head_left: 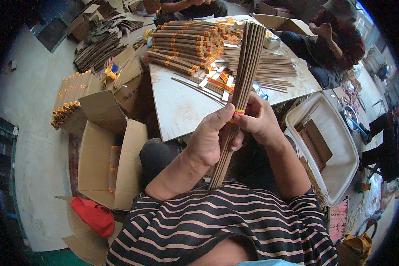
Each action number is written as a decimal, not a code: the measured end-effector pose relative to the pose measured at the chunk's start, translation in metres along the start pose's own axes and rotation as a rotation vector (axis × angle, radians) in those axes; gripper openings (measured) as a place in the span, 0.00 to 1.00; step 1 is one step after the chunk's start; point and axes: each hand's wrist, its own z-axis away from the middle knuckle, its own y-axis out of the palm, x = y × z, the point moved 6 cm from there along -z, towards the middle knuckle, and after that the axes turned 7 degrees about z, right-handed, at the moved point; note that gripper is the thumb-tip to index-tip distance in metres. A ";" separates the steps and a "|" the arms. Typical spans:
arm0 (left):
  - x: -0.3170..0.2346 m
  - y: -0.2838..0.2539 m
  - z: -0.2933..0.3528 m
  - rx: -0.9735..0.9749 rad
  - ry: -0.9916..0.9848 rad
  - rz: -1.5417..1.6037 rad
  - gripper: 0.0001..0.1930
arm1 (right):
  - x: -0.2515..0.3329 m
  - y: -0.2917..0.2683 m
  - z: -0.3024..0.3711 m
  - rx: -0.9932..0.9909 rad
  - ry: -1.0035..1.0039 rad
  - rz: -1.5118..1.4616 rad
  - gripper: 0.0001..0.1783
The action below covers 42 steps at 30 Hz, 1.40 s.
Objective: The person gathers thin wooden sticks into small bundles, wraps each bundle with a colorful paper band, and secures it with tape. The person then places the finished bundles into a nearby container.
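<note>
Striped shirt [208,217], left hand [207,136] and right hand [262,122], fingers [238,140] clamped round sticks [246,66], littered white table [169,115], pale floor [40,150]

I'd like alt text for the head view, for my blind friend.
A person's left hand grips a bundle of thin brown sticks while the right hand holds it at a red-and-yellow band. Beyond, more banded bundles lie stacked on a white table.

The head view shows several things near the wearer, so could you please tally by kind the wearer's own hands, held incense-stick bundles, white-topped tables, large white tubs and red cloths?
Left hand and right hand: 2
Held incense-stick bundle: 1
White-topped table: 1
Large white tub: 1
Red cloth: 1
Total: 6
</note>
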 end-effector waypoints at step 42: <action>-0.104 -0.030 0.003 0.077 0.519 -0.020 0.14 | -0.051 0.082 0.025 0.346 0.317 0.068 0.17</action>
